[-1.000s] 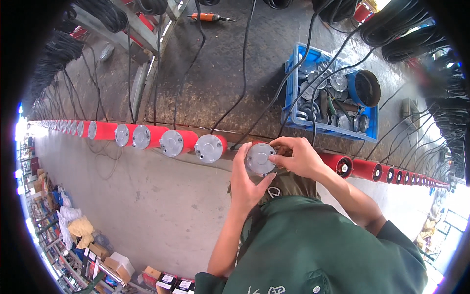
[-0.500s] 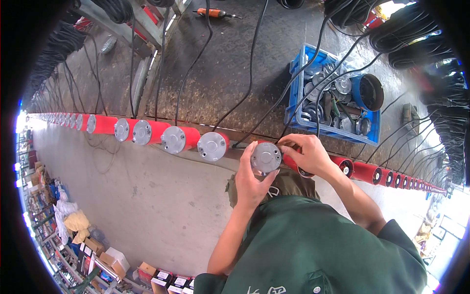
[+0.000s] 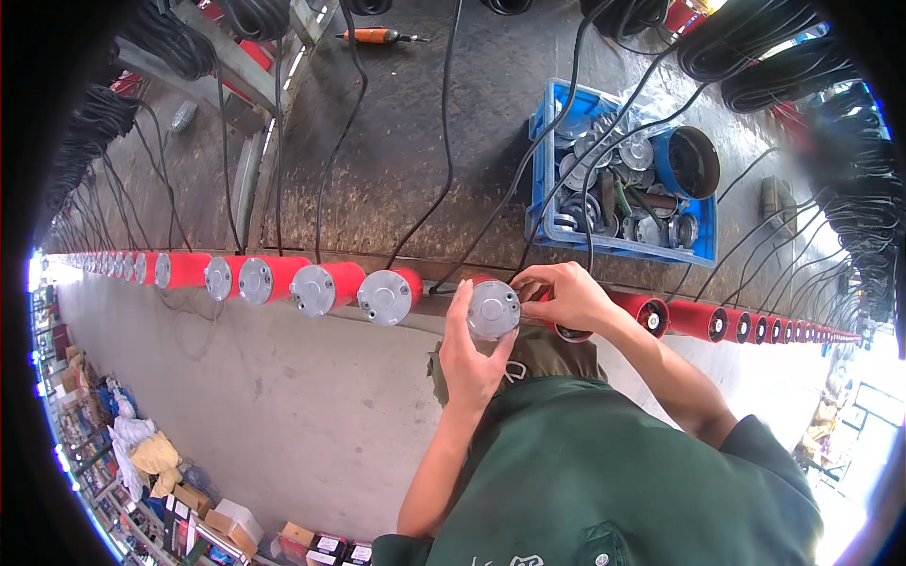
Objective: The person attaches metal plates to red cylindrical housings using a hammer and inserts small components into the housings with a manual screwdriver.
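Note:
A round silver end cap point(image 3: 494, 309) with small holes near its edge faces me on the end of a red cylinder. My left hand point(image 3: 472, 370) is closed around it, fingers along its left side and thumb at its lower right. My right hand point(image 3: 572, 294) is just right of the cap, its thumb and fingertips bent together beside the cylinder's edge; what they pinch is hidden. Beneath that hand lies another red cylinder point(image 3: 572, 334), partly covered. To the left, a capped red cylinder point(image 3: 390, 297) sits in the row along the bench edge.
Open-ended red cylinders point(image 3: 651, 316) continue the row to the right. A blue crate point(image 3: 628, 247) on the dark bench point(image 3: 406, 141) holds silver discs, tools and a blue round tub point(image 3: 687, 160). Black cables point(image 3: 448, 123) hang across. An orange power tool point(image 3: 373, 36) lies farther back.
The view has shifted, so the bench and crate appear farther left. My left hand stays on the end cap, and my right hand stays beside it with fingers bent.

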Demonstrator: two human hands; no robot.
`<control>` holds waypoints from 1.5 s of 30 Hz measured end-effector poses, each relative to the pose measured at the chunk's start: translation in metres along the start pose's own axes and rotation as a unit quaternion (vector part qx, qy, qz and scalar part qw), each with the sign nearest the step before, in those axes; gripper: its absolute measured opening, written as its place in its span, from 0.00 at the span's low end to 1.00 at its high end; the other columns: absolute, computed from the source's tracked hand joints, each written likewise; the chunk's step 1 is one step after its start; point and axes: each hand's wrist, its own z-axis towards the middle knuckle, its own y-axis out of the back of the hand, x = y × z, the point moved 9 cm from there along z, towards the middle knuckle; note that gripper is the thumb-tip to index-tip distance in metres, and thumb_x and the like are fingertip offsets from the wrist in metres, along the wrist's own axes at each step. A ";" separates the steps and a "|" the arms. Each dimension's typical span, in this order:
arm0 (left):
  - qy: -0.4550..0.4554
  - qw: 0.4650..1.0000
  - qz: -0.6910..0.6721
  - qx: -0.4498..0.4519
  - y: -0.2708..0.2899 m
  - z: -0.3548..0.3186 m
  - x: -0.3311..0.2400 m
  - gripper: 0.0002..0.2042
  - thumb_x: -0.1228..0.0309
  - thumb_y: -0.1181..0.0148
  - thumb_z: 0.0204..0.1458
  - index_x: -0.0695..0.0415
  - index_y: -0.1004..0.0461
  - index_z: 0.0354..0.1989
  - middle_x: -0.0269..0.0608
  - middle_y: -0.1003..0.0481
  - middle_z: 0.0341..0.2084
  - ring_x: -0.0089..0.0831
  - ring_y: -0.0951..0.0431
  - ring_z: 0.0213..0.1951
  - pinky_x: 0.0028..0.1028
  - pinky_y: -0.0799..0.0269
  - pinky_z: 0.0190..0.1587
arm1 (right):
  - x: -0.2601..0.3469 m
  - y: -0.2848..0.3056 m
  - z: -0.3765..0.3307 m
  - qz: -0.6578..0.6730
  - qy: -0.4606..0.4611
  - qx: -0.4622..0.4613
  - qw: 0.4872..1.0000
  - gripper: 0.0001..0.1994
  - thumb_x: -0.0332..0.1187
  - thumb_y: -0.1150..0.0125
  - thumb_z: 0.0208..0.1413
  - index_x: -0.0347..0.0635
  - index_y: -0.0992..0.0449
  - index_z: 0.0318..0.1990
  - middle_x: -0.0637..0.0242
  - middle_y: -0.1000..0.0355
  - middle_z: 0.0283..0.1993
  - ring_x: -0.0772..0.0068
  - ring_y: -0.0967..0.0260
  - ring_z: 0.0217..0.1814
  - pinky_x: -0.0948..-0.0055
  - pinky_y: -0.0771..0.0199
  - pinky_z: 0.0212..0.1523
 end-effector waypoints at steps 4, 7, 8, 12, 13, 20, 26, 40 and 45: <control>-0.032 0.999 0.019 -0.011 0.001 0.001 -0.006 0.41 0.71 0.17 0.47 0.62 0.32 0.70 0.57 0.28 0.69 0.51 0.24 0.68 0.44 0.28 0.69 | -0.004 0.001 0.001 0.009 -0.002 -0.001 1.000 0.19 0.34 0.24 0.52 0.41 0.14 0.52 0.60 0.12 0.42 0.65 0.12 0.43 0.68 0.14 0.49; -0.042 0.999 0.030 -0.009 0.001 0.001 -0.009 0.37 0.71 0.17 0.47 0.62 0.29 0.66 0.58 0.28 0.69 0.53 0.24 0.68 0.45 0.27 0.69 | -0.004 0.002 0.002 0.014 0.005 -0.006 1.000 0.18 0.34 0.24 0.52 0.41 0.13 0.51 0.60 0.12 0.41 0.65 0.12 0.43 0.68 0.15 0.49; -0.039 0.999 0.028 -0.006 0.001 0.001 -0.009 0.36 0.72 0.17 0.47 0.63 0.28 0.65 0.58 0.27 0.69 0.53 0.24 0.67 0.45 0.27 0.69 | -0.004 0.002 0.002 0.012 0.004 -0.008 1.000 0.18 0.34 0.24 0.52 0.41 0.13 0.50 0.60 0.12 0.41 0.65 0.12 0.43 0.68 0.15 0.49; -0.044 0.998 0.041 -0.003 0.000 0.001 -0.010 0.32 0.72 0.17 0.47 0.63 0.25 0.61 0.58 0.27 0.69 0.55 0.23 0.66 0.45 0.25 0.67 | -0.007 0.002 0.003 0.021 -0.011 -0.005 1.000 0.17 0.34 0.24 0.51 0.41 0.13 0.49 0.60 0.12 0.40 0.65 0.12 0.42 0.68 0.15 0.49; -0.047 0.998 0.041 -0.005 0.000 0.001 -0.010 0.32 0.72 0.17 0.47 0.63 0.25 0.61 0.58 0.27 0.69 0.55 0.23 0.66 0.45 0.25 0.67 | -0.007 0.002 0.003 0.027 -0.011 -0.005 1.000 0.17 0.34 0.24 0.51 0.40 0.13 0.49 0.60 0.12 0.40 0.66 0.12 0.42 0.68 0.15 0.49; -0.081 0.995 0.054 -0.009 -0.002 -0.001 -0.003 0.29 0.71 0.17 0.47 0.63 0.23 0.58 0.58 0.27 0.69 0.55 0.23 0.66 0.45 0.24 0.66 | -0.009 0.003 0.003 0.064 -0.015 0.016 0.998 0.17 0.34 0.27 0.57 0.38 0.15 0.52 0.60 0.12 0.41 0.69 0.13 0.43 0.70 0.16 0.48; -0.068 0.996 0.050 0.013 -0.002 -0.001 -0.003 0.34 0.70 0.18 0.47 0.63 0.26 0.63 0.58 0.30 0.72 0.55 0.25 0.68 0.44 0.25 0.67 | 0.008 0.011 0.008 0.076 -0.005 -0.078 0.994 0.14 0.30 0.30 0.64 0.32 0.18 0.53 0.57 0.14 0.45 0.72 0.16 0.46 0.69 0.17 0.50; 0.253 0.895 -0.367 -0.011 -0.068 -0.038 0.123 0.52 0.65 0.21 0.53 0.57 0.51 0.82 0.47 0.43 0.73 0.39 0.35 0.70 0.39 0.33 0.70 | 0.044 -0.052 0.076 -0.211 -0.011 -0.127 0.969 0.08 0.34 0.38 0.63 0.45 0.16 0.42 0.60 0.18 0.42 0.50 0.21 0.52 0.54 0.22 0.55; 0.184 0.934 -0.305 -0.036 -0.063 -0.027 0.120 0.62 0.57 0.12 0.38 0.55 0.49 0.81 0.57 0.48 0.72 0.51 0.39 0.72 0.49 0.37 0.74 | 0.056 -0.053 0.072 -0.282 0.045 -0.142 0.948 0.08 0.30 0.41 0.57 0.47 0.16 0.40 0.63 0.17 0.41 0.51 0.21 0.53 0.51 0.21 0.54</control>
